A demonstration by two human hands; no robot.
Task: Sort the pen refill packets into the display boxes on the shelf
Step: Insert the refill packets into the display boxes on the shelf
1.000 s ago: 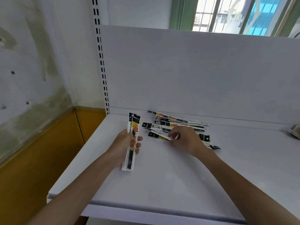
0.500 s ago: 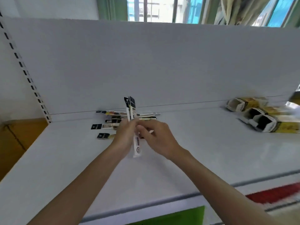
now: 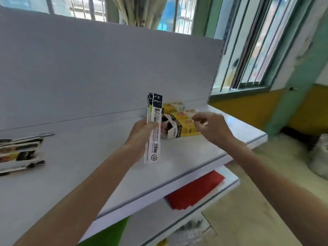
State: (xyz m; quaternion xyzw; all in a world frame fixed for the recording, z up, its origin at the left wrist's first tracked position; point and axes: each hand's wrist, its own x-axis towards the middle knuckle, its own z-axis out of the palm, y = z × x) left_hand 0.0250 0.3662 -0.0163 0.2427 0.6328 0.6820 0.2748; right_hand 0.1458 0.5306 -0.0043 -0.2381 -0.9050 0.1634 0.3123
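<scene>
A white shelf (image 3: 177,157) fills the lower left, and a plain white back panel (image 3: 106,68) rises from its far edge. Under its front edge runs a lower shelf (image 3: 230,181), also white, with a red sheet (image 3: 195,190) lying on it. Above the panel's top edge shows a barred window (image 3: 79,8) with a pale curtain (image 3: 142,11) hanging in it. Past the shelf's right end stands a second window (image 3: 257,50) with dark bars and a green frame. The wall (image 3: 248,107) below its sill is ochre yellow, beside a green pillar (image 3: 301,77). The floor (image 3: 248,219) is pale beige. Bright daylight comes through both windows.
</scene>
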